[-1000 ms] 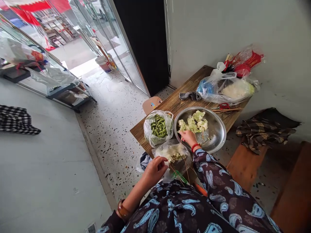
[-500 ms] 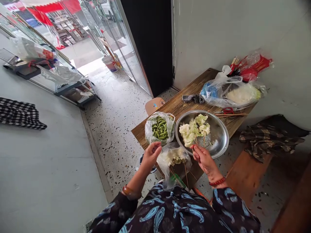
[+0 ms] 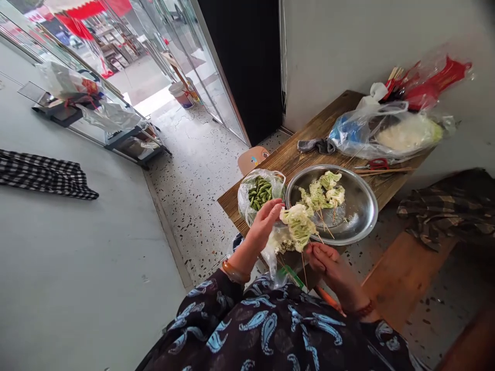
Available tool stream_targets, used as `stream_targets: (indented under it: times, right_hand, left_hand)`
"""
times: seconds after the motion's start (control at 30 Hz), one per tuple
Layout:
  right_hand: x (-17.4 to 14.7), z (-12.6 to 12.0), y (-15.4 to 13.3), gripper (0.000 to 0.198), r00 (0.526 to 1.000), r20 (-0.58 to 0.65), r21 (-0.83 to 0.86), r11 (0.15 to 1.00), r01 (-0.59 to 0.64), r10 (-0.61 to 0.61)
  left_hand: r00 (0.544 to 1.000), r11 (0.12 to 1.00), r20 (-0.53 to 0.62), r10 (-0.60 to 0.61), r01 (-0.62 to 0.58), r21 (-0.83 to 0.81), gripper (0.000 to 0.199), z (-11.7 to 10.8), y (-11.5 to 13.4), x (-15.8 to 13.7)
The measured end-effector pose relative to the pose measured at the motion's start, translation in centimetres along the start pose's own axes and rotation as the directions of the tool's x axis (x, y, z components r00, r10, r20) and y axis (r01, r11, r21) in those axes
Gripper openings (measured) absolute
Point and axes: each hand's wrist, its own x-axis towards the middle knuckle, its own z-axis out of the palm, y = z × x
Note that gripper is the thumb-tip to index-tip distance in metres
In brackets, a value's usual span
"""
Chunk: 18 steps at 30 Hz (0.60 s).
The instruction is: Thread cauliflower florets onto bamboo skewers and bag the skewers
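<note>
In my right hand is the stick end of a cauliflower skewer, its pale florets raised in front of the basin. My left hand is open beside the florets, fingers stretched out close to their left edge; whether they touch I cannot tell. More skewered cauliflower lies in a steel basin. Below the held skewer, partly covered by it, a plastic bag contains cauliflower pieces, with thin sticks poking out. Left of the basin, green pods fill a clear bag.
Red scissors and thin sticks lie on the wooden table behind the basin. A grey cloth and a large plastic bag are farther back. A bench stands at right, a stool beyond the table.
My right hand has lifted the cauliflower skewer out of the basin and drawn it toward me. My left hand has moved up and right beside the florets. The view has shifted slightly.
</note>
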Motion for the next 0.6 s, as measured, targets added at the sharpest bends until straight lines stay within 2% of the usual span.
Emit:
stream_targets:
  times: [0.07,0.1,0.17,0.2,0.27,0.33,0.4,0.43,0.47,0.57,0.6]
  right_hand:
    - [-1.5,-1.8,0.5,0.038,0.996,-0.066,-0.07,0.996,-0.057,0.053]
    - [-2.4,-2.8,0.9,0.038,0.992,-0.101,-0.099,0.991,-0.091,0.081]
    - [-4.3,-4.5,1.9,0.041,0.979,-0.15,-0.136,0.978,-0.156,0.135]
    - [-5.2,-5.1,2.6,0.044,0.974,-0.156,-0.145,0.971,-0.189,0.167]
    - [-6.5,-5.8,4.0,0.047,0.964,-0.128,-0.16,0.955,-0.25,0.231]
    - [-6.9,-5.7,5.5,0.05,0.959,-0.096,-0.179,0.943,-0.28,0.267]
    - [-6.7,-5.0,6.9,0.053,0.964,-0.084,-0.22,0.939,-0.265,0.252]
    - [-6.4,-4.6,7.5,0.056,0.97,-0.082,-0.255,0.936,-0.242,0.228]
    - [-6.0,-4.3,8.0,0.058,0.976,-0.08,-0.295,0.931,-0.217,0.202]
    - [-4.8,-3.5,9.1,0.061,0.987,-0.089,-0.385,0.91,-0.155,0.131]
    - [-4.5,-3.3,9.4,0.06,0.989,-0.1,-0.401,0.905,-0.143,0.112]
  left_hand:
    - [0.994,0.945,-0.042,0.103,-0.085,0.317,0.043,-1.3,-0.6,-0.6]
    - [0.988,0.86,0.001,0.156,-0.136,0.493,0.041,-2.0,-0.8,-1.1]
    - [0.959,0.63,0.236,0.159,-0.283,0.723,0.034,-3.3,-0.9,-2.3]
    - [0.924,0.518,0.362,0.121,-0.37,0.772,0.03,-3.7,-0.8,-3.0]
    - [0.835,0.348,0.551,-0.01,-0.513,0.785,0.039,-4.3,-0.4,-4.3]
    - [0.741,0.267,0.662,-0.114,-0.619,0.739,0.049,-4.4,-0.2,-5.0]
    - [0.683,0.23,0.712,-0.16,-0.676,0.7,0.052,-4.3,-0.4,-4.8]
    - [0.684,0.213,0.712,-0.161,-0.68,0.701,0.051,-4.1,-0.7,-4.5]
    - [0.709,0.194,0.69,-0.145,-0.664,0.723,0.049,-3.9,-1.0,-3.9]
    - [0.842,0.163,0.536,-0.058,-0.521,0.838,0.028,-2.9,-2.2,-1.9]
    - [0.869,0.16,0.492,-0.05,-0.48,0.863,0.026,-2.5,-2.6,-1.4]
